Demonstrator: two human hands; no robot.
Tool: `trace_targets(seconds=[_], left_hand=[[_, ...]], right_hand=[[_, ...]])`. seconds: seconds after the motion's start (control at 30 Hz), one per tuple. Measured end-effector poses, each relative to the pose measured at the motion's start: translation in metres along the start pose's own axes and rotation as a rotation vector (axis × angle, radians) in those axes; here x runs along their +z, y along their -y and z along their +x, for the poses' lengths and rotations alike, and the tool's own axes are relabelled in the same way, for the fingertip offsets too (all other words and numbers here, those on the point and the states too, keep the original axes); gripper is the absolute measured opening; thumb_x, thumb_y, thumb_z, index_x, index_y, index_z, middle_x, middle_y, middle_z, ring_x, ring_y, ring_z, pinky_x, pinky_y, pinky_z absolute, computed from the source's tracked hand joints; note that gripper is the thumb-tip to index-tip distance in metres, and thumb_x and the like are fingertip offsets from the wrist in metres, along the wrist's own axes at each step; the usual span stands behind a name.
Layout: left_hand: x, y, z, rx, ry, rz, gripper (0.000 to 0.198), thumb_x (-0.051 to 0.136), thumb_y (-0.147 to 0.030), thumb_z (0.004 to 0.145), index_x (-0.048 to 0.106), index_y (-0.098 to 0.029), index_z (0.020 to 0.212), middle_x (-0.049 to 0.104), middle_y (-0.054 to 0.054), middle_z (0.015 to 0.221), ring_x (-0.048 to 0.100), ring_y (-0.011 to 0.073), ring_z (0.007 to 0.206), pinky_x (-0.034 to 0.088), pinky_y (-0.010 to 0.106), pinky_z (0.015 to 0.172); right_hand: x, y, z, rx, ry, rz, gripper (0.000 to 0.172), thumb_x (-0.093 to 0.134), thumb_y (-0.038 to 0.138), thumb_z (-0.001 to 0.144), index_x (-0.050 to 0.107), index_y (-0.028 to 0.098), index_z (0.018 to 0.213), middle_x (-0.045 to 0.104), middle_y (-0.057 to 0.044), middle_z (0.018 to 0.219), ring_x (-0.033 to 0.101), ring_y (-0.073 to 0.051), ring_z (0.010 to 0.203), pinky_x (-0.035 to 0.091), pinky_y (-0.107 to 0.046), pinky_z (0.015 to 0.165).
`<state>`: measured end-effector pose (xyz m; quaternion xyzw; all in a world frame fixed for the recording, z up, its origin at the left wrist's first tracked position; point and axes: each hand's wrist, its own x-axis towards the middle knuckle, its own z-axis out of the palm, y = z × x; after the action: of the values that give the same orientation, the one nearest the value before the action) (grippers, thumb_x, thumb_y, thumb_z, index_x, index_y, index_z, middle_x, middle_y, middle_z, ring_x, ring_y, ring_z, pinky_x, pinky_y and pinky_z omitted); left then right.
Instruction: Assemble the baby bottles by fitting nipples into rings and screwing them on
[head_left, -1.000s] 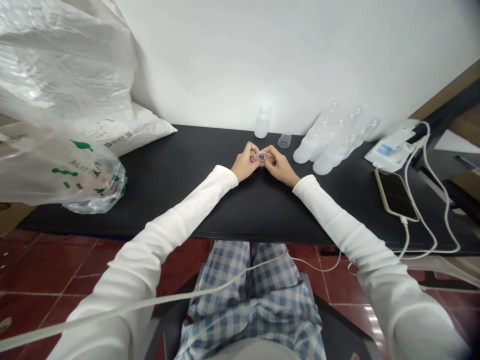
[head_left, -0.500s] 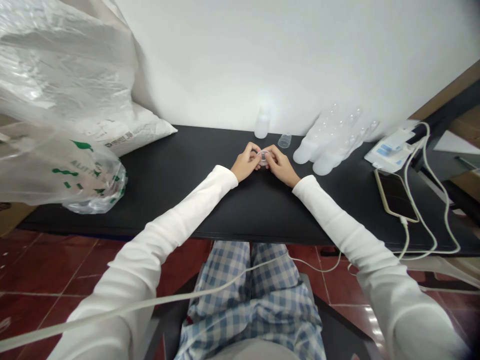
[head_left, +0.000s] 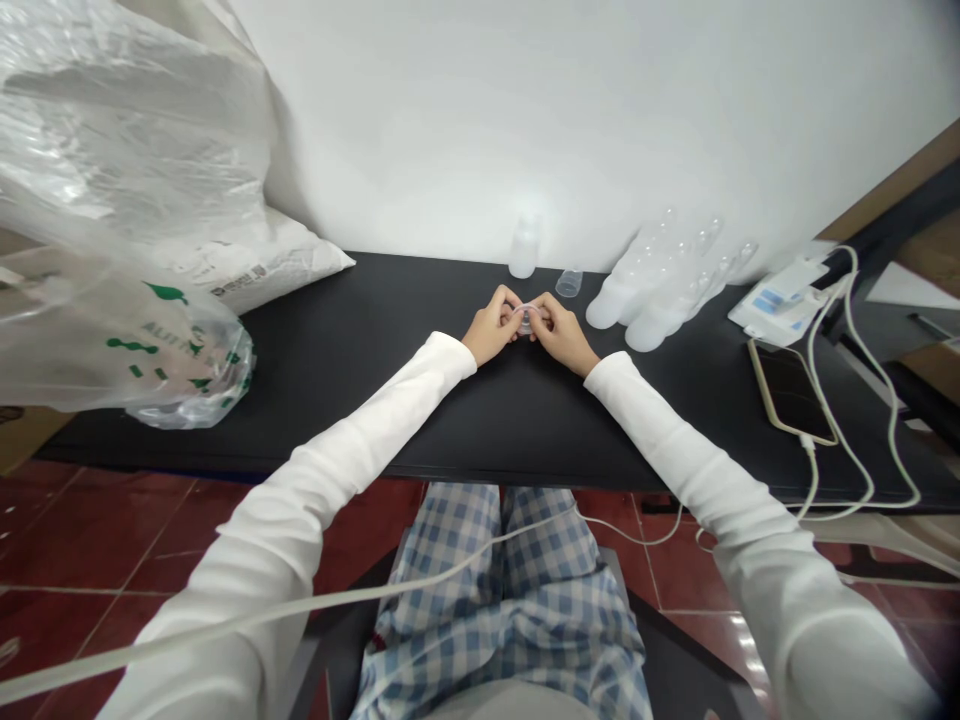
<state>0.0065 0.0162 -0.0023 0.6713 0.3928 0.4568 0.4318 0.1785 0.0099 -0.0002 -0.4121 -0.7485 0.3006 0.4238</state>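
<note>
Head view: left fingers [head_left: 511, 321] and right fingers [head_left: 539, 321] sandwich clear piece [head_left: 526, 314].

From where I stand, the change is in the small clear round piece [head_left: 528, 320] and the grip on it. A second ago its middle showed as a dark disc; now it has turned a little, and a pale rim arcs across its far side. The left hand [head_left: 491, 328] and right hand [head_left: 561, 332] have shifted their fingers around it: the thumbs lie differently on the piece, and curled fingertips [head_left: 514, 337] now show below it. How far it turned, I can't tell.
</note>
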Motion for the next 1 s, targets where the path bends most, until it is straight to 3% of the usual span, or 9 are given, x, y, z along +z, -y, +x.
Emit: trace_targets(seconds=[0.1,0.23,0.47,0.77,1.0], left_hand=[[0.000,0.008,0.006,-0.035,-0.015,-0.108,0.023,0.067,-0.032,0.093,0.047,-0.022,0.097,0.063,-0.007,0.067,0.060,0.0086,0.058,0.049,0.023,0.063],[-0.003,0.014,0.013,-0.035,-0.024,-0.230,0.029,0.073,-0.030,0.088,0.047,-0.022,0.096,0.066,-0.004,0.075,0.063,0.0096,0.068,0.050,0.023,0.068],[-0.008,0.003,0.012,0.053,-0.009,-0.230,0.018,0.075,-0.018,0.079,0.058,-0.019,0.085,0.068,0.000,0.089,0.066,0.0120,0.083,0.053,0.027,0.080],[-0.009,0.011,0.014,-0.065,-0.113,-0.279,0.018,0.070,-0.009,0.076,0.059,-0.018,0.088,0.067,0.000,0.086,0.066,0.0127,0.083,0.054,0.030,0.084],[-0.008,0.008,0.015,-0.201,-0.109,-0.418,0.011,0.060,-0.006,0.080,0.060,-0.016,0.086,0.067,0.000,0.081,0.067,0.0107,0.077,0.056,0.029,0.084]], right_hand=[[0.001,-0.005,0.002,-0.003,-0.006,0.065,0.047,0.054,0.069,0.093,0.050,0.025,0.109,0.062,0.003,0.074,0.059,-0.012,0.060,0.047,-0.027,0.057],[-0.001,-0.016,0.008,0.063,-0.055,0.205,0.055,0.048,0.073,0.095,0.038,0.029,0.126,0.060,0.006,0.078,0.047,-0.009,0.047,0.040,-0.025,0.046],[-0.006,-0.011,0.009,0.055,0.047,0.218,0.058,0.067,0.073,0.082,0.057,0.025,0.112,0.056,0.005,0.077,0.046,-0.008,0.055,0.040,-0.024,0.050],[-0.003,-0.010,0.007,-0.014,0.032,0.122,0.048,0.071,0.065,0.084,0.060,0.024,0.106,0.057,0.002,0.084,0.042,-0.008,0.058,0.039,-0.025,0.052],[-0.004,-0.008,0.007,0.023,-0.030,0.113,0.048,0.075,0.064,0.080,0.065,0.022,0.101,0.058,0.001,0.083,0.043,-0.009,0.059,0.038,-0.026,0.055]])
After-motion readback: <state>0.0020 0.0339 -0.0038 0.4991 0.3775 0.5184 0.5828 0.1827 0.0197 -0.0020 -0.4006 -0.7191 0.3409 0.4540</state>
